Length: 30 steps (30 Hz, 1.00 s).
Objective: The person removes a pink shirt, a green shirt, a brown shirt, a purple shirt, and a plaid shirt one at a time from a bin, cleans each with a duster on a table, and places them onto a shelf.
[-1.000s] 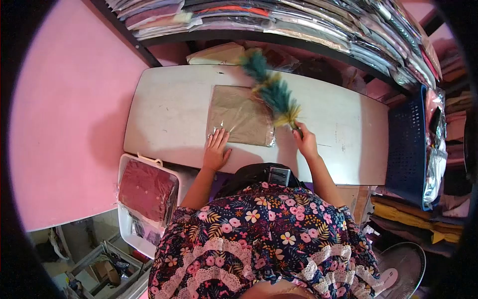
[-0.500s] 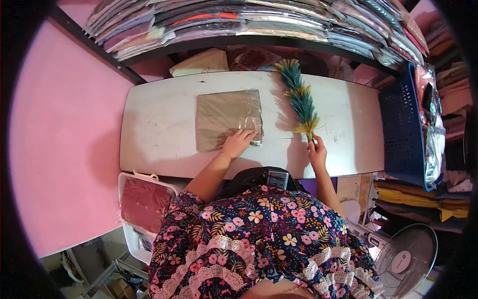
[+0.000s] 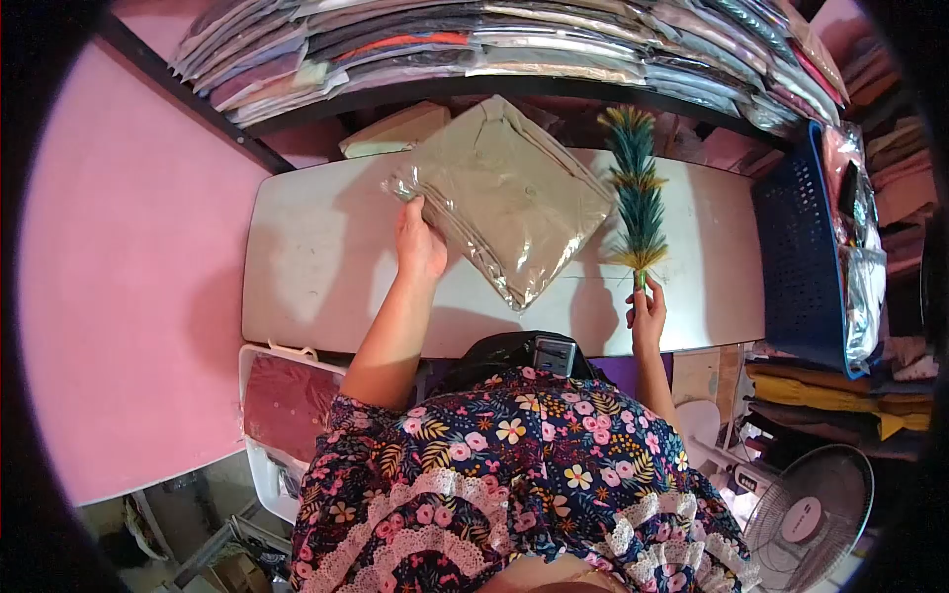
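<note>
blue basket right of table; packed shelf behind.

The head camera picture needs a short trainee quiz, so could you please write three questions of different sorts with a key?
1. True or false: the packaged garment lies flat on the table.
2. Which hand grips the feather duster: A left, B right?
3. What stands at the table's right end?

Key:
1. False: the left hand holds it lifted and tilted.
2. B: the right hand holds its handle.
3. A blue basket.
</note>
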Available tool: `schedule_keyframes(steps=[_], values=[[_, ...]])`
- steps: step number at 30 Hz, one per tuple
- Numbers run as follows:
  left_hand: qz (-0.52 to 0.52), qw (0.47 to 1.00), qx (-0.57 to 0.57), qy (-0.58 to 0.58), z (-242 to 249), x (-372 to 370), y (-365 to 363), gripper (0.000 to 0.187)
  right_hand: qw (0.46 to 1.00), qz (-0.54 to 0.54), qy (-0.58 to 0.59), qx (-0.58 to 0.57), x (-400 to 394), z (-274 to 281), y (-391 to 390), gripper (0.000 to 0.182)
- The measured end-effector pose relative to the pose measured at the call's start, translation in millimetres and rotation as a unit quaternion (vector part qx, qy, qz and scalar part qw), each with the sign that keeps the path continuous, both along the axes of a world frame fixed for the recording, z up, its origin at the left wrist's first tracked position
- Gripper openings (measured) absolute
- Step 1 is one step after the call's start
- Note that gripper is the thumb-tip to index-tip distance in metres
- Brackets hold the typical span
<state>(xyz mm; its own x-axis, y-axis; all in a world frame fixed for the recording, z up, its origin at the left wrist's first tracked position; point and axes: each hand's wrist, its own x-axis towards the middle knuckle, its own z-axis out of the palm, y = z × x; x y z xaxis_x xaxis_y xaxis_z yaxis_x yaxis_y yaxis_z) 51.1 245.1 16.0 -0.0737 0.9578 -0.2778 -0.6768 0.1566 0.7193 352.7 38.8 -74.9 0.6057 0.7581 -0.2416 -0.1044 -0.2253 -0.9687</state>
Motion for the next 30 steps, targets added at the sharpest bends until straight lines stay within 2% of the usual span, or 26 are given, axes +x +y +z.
schedule_keyframes(steps=[1, 2, 4, 5, 6, 7, 8, 9, 10, 11, 13, 15, 17, 19, 20, 21, 23, 24, 25, 27, 28, 29, 30], values=[[-0.016, 0.999, -0.02, 0.023, -18.5, -10.0, -1.8, 0.033, 1.0, 0.011, 0.0, 0.021, -2.9, 5.2, 4.1, 0.032], [-0.011, 0.999, -0.02, 0.024, -38.4, -22.1, -5.1, 0.033, 0.999, 0.017, -0.015, 0.022, -9.0, 13.2, 9.8, 0.033], [0.013, 0.963, -0.059, 0.262, -82.6, -52.1, -17.9, 0.051, 0.996, 0.045, -0.07, 0.042, -19.2, 13.3, 17.0, 0.035], [0.018, 0.963, -0.06, 0.262, -108.0, -71.1, -22.3, 0.051, 0.99, 0.066, -0.11, 0.05, -25.9, 13.0, 20.6, 0.036], [0.048, 0.902, -0.014, 0.429, -133.7, -90.4, -26.5, 0.056, 0.981, 0.098, -0.159, 0.048, -33.8, 18.6, 24.2, 0.037], [0.077, 0.809, 0.031, 0.581, -147.0, -104.5, -33.8, 0.061, 0.974, 0.154, -0.166, 0.005, -36.3, 18.5, 26.0, 0.038], [0.081, 0.809, 0.025, 0.582, -150.0, -111.5, -44.0, 0.061, 0.949, 0.196, -0.241, 0.044, -38.3, 11.1, 30.9, 0.037], [0.062, 0.686, 0.021, 0.725, -150.0, -118.0, -55.3, 0.06, 0.915, 0.237, -0.316, 0.085, -45.3, 10.6, 37.0, 0.036], [0.04, 0.539, 0.015, 0.841, -150.5, -122.5, -65.1, 0.06, 0.904, 0.275, -0.32, 0.075, -50.5, 10.9, 41.6, 0.036], [0.042, 0.539, 0.01, 0.841, -151.1, -126.3, -73.9, 0.06, 0.891, 0.312, -0.324, 0.065, -55.9, 11.1, 46.5, 0.035], [-0.004, 0.537, 0.147, 0.831, -139.5, -129.2, -86.1, 0.06, 0.875, 0.339, -0.342, 0.045, -64.8, 7.7, 55.8, 0.035], [0.01, 0.548, 0.145, 0.823, -133.4, -122.4, -88.3, 0.06, 0.828, 0.449, -0.336, 0.0, -70.4, 2.4, 61.9, 0.036], [0.026, 0.559, 0.143, 0.816, -133.8, -122.3, -87.1, 0.06, 0.811, 0.489, -0.319, 0.032, -65.7, -1.4, 59.9, 0.036], [0.064, 0.622, 0.115, 0.772, -139.1, -121.9, -86.3, 0.06, 0.737, 0.583, -0.338, 0.062, -55.8, 4.6, 55.6, 0.037], [0.084, 0.625, 0.133, 0.764, -141.5, -123.1, -87.7, 0.062, 0.758, 0.565, -0.307, 0.111, -51.9, 0.5, 53.3, 0.038], [0.083, 0.626, 0.133, 0.763, -136.1, -120.7, -87.1, 0.062, 0.758, 0.564, -0.308, 0.11, -51.9, 3.4, 53.9, 0.038], [0.082, 0.611, 0.177, 0.767, -127.0, -114.2, -88.2, 0.063, 0.865, 0.441, -0.236, 0.03, -50.1, 9.8, 49.2, 0.038], [0.068, 0.62, 0.183, 0.76, -127.0, -110.3, -87.6, 0.065, 0.89, 0.401, -0.213, -0.042, -53.6, 19.2, 49.1, 0.037], [0.065, 0.621, 0.184, 0.759, -126.7, -104.6, -88.4, 0.065, 0.891, 0.399, -0.213, -0.045, -52.7, 14.3, 47.8, 0.037], [0.045, 0.611, 0.201, 0.764, -124.4, -87.4, -86.5, 0.069, 0.84, 0.441, -0.312, -0.056, -52.1, 2.9, 46.9, 0.037], [0.042, 0.611, 0.207, 0.763, -121.9, -80.1, -84.3, 0.069, 0.83, 0.477, -0.289, -0.008, -53.1, 1.4, 41.5, 0.037], [0.018, 0.622, 0.227, 0.75, -119.1, -73.2, -81.7, 0.07, 0.832, 0.472, -0.291, -0.008, -53.3, 0.7, 37.3, 0.037], [-0.006, 0.631, 0.246, 0.735, -115.8, -64.7, -79.7, 0.071, 0.82, 0.493, -0.284, 0.057, -53.1, 3.4, 34.8, 0.038]])
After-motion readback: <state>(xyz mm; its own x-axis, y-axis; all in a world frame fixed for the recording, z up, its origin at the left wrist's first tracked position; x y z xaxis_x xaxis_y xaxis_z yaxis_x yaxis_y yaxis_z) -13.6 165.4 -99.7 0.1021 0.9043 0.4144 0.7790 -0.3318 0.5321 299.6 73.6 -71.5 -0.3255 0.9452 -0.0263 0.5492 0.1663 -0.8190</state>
